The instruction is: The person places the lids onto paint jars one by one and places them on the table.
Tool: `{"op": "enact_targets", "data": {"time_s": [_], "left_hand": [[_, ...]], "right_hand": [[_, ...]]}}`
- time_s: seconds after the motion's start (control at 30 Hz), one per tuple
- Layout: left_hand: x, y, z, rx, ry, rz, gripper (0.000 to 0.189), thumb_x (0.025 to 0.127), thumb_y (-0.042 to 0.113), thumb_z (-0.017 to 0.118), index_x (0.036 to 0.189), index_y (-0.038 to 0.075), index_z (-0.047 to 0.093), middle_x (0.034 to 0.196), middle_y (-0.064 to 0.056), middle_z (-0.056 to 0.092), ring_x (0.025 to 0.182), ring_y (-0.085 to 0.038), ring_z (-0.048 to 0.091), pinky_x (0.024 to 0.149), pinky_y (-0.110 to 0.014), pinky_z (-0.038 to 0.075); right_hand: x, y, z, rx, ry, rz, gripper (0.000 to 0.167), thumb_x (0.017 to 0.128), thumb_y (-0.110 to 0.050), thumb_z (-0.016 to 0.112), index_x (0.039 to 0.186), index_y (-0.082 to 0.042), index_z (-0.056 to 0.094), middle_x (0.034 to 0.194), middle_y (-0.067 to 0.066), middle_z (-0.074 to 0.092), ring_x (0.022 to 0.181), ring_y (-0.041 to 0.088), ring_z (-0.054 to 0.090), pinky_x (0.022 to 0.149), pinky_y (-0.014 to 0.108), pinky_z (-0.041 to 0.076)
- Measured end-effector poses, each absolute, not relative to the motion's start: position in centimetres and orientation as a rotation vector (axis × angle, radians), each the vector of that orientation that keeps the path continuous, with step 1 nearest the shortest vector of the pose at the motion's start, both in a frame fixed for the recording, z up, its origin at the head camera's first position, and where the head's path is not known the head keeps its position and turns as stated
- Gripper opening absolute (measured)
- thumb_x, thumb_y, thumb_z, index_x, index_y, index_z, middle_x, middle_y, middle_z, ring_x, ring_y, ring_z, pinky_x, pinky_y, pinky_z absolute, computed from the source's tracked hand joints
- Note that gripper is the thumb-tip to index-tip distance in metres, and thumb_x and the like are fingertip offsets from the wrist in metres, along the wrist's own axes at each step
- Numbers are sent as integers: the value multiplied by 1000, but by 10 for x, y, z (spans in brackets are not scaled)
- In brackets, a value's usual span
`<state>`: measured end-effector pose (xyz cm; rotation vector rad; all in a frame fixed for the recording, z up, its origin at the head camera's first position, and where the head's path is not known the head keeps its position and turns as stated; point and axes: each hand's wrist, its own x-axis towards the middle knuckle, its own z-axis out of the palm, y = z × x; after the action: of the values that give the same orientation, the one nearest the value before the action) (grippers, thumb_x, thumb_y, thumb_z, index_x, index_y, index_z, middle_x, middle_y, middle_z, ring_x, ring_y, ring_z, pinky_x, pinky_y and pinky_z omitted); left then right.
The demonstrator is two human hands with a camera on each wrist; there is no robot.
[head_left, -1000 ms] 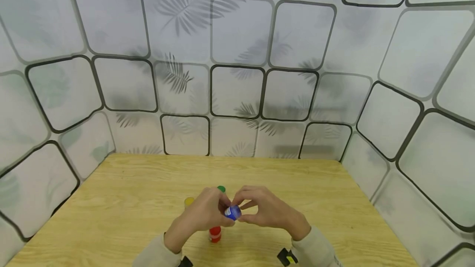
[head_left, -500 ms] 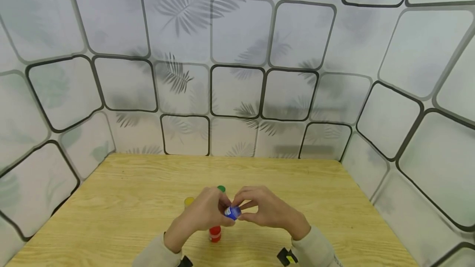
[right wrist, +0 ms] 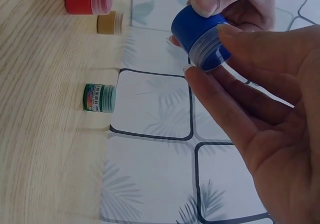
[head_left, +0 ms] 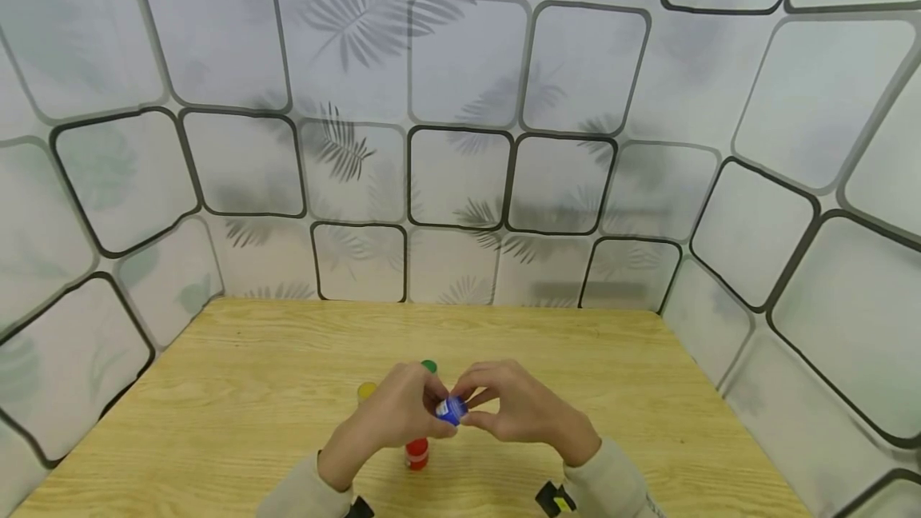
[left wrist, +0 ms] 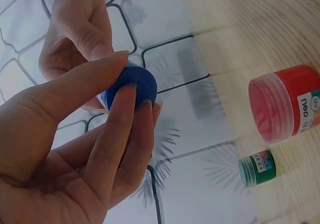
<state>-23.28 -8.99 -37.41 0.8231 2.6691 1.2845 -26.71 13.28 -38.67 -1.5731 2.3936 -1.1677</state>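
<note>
A small blue paint jar (head_left: 451, 411) is held tilted in the air between both hands above the table. My left hand (head_left: 399, 410) grips its blue body, thumb on one side and fingertips against the base, as the left wrist view shows. My right hand (head_left: 514, 406) pinches the clear ribbed lid (right wrist: 205, 48) between thumb and fingers. The lid sits at the jar's mouth. Part of the label is covered by fingers. Just below the left hand in the head view stands a red paint jar (head_left: 416, 454), its upper edge partly hidden.
A yellow-capped jar (head_left: 367, 390) stands left of the left hand, partly hidden. Behind that hand is a green jar (head_left: 429, 366), seen whole in the right wrist view. The wooden table (head_left: 576, 350) meets patterned curtain-like walls (head_left: 460, 182) at the back and sides.
</note>
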Motion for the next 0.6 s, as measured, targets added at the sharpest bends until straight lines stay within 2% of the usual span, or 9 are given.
{"op": "enact_targets", "data": {"time_s": [0.27,0.6], "left_hand": [[-232,-87,-375,833,2717,1268,16,74,7,92,85,4,80,77,-3,76,67,-4,66,59,-17,55],[-234,-84,-379,826,2710,1253,27,76,5,89,100,-1,77,90,-8,78,79,-14,74,67,-20,59]], "right_hand": [[-266,133,-385,-1597,2449,-1116,22,91,0,75,113,-4,73,108,8,75,96,16,75,81,17,60],[-264,135,-381,-1496,2493,-1095,24,90,-2,78,113,-5,74,107,7,74,97,11,73,79,18,60]]}}
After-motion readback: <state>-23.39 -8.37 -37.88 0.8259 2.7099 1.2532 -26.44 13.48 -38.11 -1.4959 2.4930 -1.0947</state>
